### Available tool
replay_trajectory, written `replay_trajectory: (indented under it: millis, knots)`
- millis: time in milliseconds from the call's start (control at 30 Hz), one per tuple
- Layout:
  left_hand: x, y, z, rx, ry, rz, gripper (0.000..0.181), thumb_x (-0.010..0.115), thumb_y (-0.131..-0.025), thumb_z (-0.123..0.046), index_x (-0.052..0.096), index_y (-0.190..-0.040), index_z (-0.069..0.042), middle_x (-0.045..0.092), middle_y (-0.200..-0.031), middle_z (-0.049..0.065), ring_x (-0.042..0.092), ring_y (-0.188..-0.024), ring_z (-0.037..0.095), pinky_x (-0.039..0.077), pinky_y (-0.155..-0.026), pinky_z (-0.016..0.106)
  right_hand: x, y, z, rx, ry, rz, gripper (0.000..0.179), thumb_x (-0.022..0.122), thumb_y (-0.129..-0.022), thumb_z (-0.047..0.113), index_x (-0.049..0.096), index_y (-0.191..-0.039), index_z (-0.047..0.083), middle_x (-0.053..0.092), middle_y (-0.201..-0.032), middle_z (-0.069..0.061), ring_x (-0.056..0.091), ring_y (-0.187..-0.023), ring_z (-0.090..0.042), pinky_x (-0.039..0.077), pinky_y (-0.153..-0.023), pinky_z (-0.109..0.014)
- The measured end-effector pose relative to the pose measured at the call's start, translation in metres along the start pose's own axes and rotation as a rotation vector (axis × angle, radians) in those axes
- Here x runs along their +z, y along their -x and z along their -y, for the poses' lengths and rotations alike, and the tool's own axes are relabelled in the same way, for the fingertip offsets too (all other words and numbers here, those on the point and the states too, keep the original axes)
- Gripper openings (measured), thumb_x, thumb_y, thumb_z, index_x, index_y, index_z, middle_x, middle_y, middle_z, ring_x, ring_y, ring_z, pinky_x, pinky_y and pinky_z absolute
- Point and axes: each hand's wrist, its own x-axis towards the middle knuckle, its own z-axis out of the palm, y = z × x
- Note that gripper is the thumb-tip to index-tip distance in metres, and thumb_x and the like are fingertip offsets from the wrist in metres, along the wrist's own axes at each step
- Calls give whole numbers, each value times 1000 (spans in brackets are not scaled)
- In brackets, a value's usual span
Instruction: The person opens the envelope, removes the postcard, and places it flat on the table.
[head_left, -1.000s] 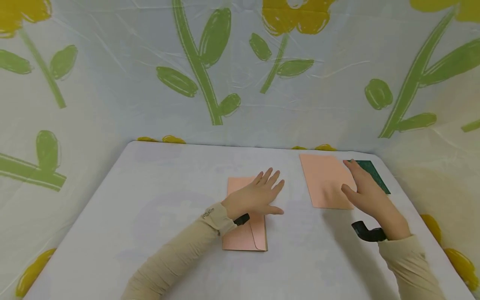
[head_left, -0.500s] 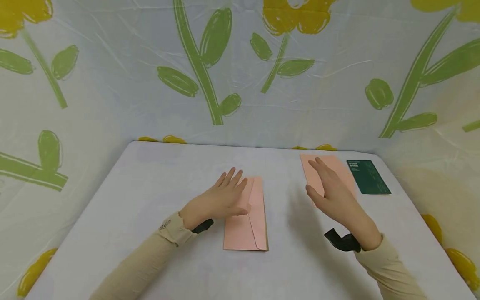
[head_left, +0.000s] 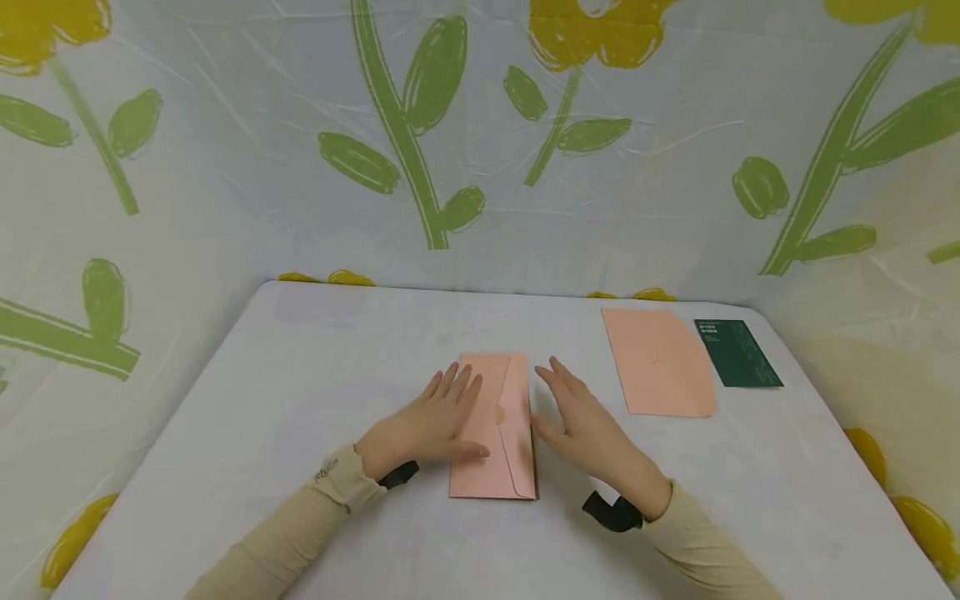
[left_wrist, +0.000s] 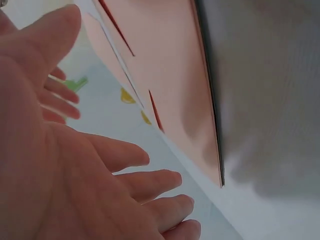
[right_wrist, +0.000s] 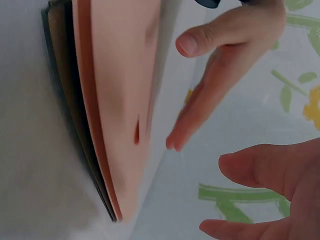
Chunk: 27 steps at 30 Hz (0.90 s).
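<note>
A pink envelope (head_left: 483, 482) lies on the white table with its flap side up, the flap at its right. In the right wrist view dark and brown layers (right_wrist: 76, 107) show beneath it, spreading apart along that edge. My left hand (head_left: 427, 425) is over the envelope's left side, fingers spread and straight. Just off the right edge is my right hand (head_left: 596, 437), thumb and fingers apart, holding nothing. In the left wrist view the left palm (left_wrist: 75, 165) stands beside the envelope (left_wrist: 175, 65), which has red-lined slits in its surface.
A pink sheet-like piece (head_left: 660, 367) lies at the back right, with a dark green card (head_left: 738, 354) beside it. White cloth with flower prints (head_left: 300, 183) walls in the table (head_left: 322, 350) at the back and sides.
My right hand has come left from the green card, past the pink piece, to the envelope's right edge. The left hand has drawn back left across the envelope.
</note>
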Motion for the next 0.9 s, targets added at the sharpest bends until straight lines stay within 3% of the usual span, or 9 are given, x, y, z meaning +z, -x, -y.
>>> replay_trajectory:
  millis: [233, 533, 700, 900]
  knots:
    - [13, -4, -3, 3, 11, 33, 115, 61, -85, -70, 9, -157, 3, 0, -162, 26, -3, -149, 43, 7, -119, 53, 31, 4, 4, -12, -13, 107, 68, 64, -94, 22, 36, -146, -11, 21, -152, -40, 26, -138, -57, 35, -102, -67]
    - [22, -8, -2, -18, 7, 86, 117, 66, -81, -70, 12, -158, 0, -4, -162, 26, -5, -149, 41, 8, -119, 50, 46, 9, 8, 70, -38, 298, 80, 63, -95, 31, 24, -150, -13, 5, -157, -37, 8, -145, -53, 25, -109, -65]
    - [23, -10, -2, -26, 4, 91, 116, 68, -80, -68, 16, -157, 1, -2, -162, 27, -3, -149, 42, 11, -119, 51, 52, 11, 6, 79, -26, 331, 83, 64, -94, 32, 23, -151, -13, 3, -158, -36, 8, -145, -52, 25, -111, -62]
    - [26, -11, -3, -43, -15, 76, 117, 68, -78, -70, 18, -157, 1, 0, -162, 27, -1, -149, 42, 17, -118, 49, 56, 13, 3, 47, 5, 305, 82, 64, -94, 33, 25, -150, -13, 7, -157, -36, 12, -145, -52, 27, -110, -61]
